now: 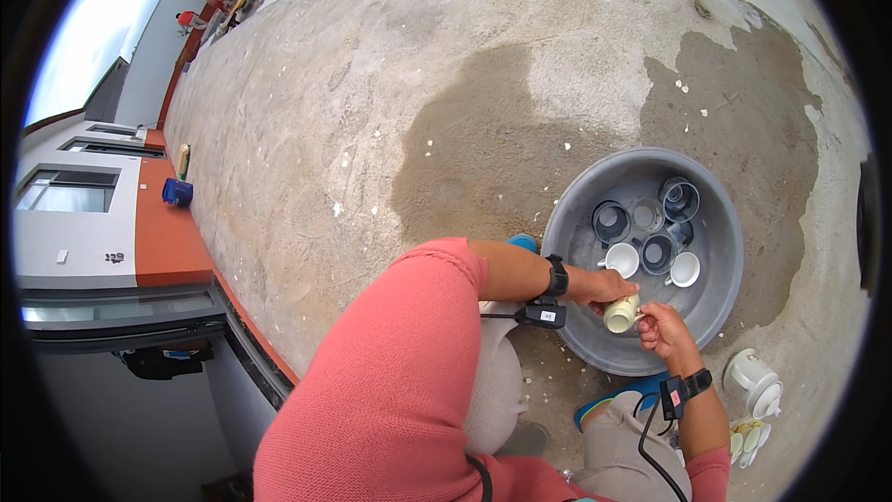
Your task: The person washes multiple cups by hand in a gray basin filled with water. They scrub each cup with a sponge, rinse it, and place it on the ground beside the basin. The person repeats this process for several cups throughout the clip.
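Note:
A pale yellow-green cup (620,315) is held between my two hands over the near side of a large grey plastic basin (568,223). My left hand (603,287) grips the cup's body from above and the left. On the other side, my right hand (662,330) pinches the cup's handle. The mouth of the cup faces me. In the basin lie a white cup (622,260), another white cup (685,269) and several clear glass vessels, among them a glass (658,253) and a glass (679,199). Water in the basin cannot be made out.
A white lidded pot (751,376) and several small cups (751,440) stand on the ground right of my right forearm. Wet concrete (467,153) surrounds the basin. A cable hangs from my right wrist. Two people are far off at the upper left, beyond a blue container (178,192) by the wall.

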Demonstrator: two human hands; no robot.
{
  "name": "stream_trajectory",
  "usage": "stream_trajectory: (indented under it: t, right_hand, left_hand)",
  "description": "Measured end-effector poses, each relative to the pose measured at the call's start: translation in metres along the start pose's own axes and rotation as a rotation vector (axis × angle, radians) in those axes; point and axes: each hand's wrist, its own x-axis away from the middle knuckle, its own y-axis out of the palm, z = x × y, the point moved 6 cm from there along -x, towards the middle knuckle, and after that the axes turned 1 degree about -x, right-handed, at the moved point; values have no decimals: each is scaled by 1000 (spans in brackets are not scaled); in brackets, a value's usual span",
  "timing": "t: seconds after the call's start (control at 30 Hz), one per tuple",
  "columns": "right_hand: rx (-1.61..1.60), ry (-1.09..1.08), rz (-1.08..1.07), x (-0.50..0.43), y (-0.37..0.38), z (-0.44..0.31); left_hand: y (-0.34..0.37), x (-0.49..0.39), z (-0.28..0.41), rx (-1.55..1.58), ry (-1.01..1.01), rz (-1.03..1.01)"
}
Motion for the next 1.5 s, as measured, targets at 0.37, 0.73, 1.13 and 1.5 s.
stream_trajectory:
  t: [0.37,0.73,1.13,1.5]
  right_hand:
    - [75,-77,113,-14,-28,20]
    - [377,-346,289,-23,-27,10]
    - [-115,-231,-26,1,-1,12]
    - [-119,-166,-16,10,-3,7]
  left_hand:
    - [1,-20,-26,-2,57,91]
    - [2,-22,-40,20,-162,51]
    - [22,4,-4,595,63,-213]
    - [23,3,4,229,199,-98]
